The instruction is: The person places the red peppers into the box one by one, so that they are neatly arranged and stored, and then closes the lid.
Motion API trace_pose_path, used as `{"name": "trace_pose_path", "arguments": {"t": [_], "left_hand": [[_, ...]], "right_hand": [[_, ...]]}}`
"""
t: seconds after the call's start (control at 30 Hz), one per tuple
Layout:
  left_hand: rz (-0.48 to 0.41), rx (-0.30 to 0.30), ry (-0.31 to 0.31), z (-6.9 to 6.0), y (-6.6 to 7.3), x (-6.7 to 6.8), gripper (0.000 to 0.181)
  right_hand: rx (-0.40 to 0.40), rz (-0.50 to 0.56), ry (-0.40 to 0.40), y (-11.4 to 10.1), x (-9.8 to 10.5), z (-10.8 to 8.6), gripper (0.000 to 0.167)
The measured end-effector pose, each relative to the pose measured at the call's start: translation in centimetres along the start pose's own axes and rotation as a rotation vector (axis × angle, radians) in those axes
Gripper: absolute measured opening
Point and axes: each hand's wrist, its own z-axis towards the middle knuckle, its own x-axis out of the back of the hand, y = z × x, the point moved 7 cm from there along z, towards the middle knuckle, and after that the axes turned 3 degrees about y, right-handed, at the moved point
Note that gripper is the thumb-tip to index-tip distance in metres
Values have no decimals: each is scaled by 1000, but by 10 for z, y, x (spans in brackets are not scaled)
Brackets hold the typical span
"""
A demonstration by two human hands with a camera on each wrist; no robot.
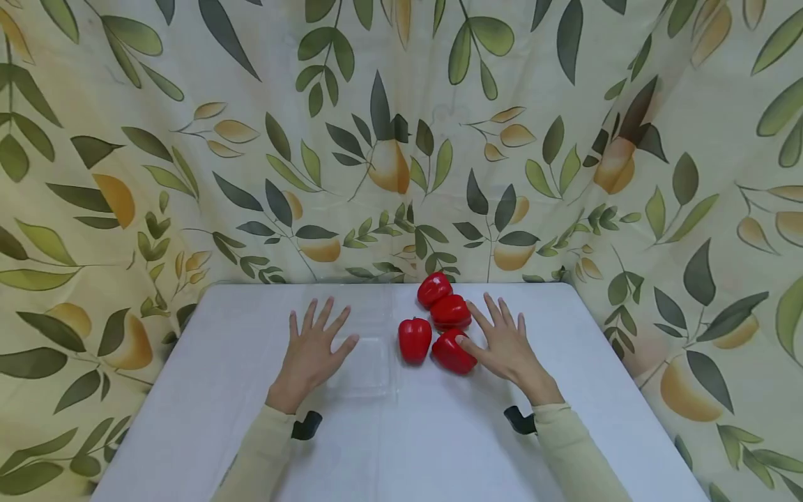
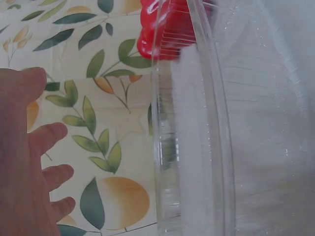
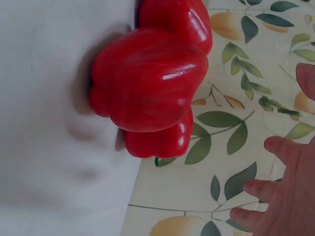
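Several red bell peppers (image 1: 415, 340) lie grouped near the middle of the white table, and in the right wrist view a large bell pepper (image 3: 150, 81) overlaps others. My right hand (image 1: 511, 348) is spread just to their right, its thumb overlapping the nearest pepper in the head view; whether it touches cannot be told. My left hand (image 1: 311, 359), fingers spread and holding nothing, is beside a clear plastic container (image 1: 359, 390), which is hard to make out from above. The container's transparent wall (image 2: 216, 123) stands close in the left wrist view, with a red pepper (image 2: 170, 29) seen through it.
A white table (image 1: 477, 446) lies under both hands. Behind it and along its sides hangs a curtain (image 1: 401, 139) printed with leaves and fruit. Each wrist carries a small black camera mount (image 1: 307, 425).
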Motion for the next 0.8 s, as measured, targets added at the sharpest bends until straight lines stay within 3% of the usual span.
{"name": "trace_pose_path", "arguments": {"t": [0.5,0.8], "left_hand": [[-60,48,1,-4,-12,-4,61],[-131,42,118,-12,-23,-1,52]], "right_hand": [[37,100,64,4,-7,-2,85],[-12,215,39,4,-12,-6,86]]}}
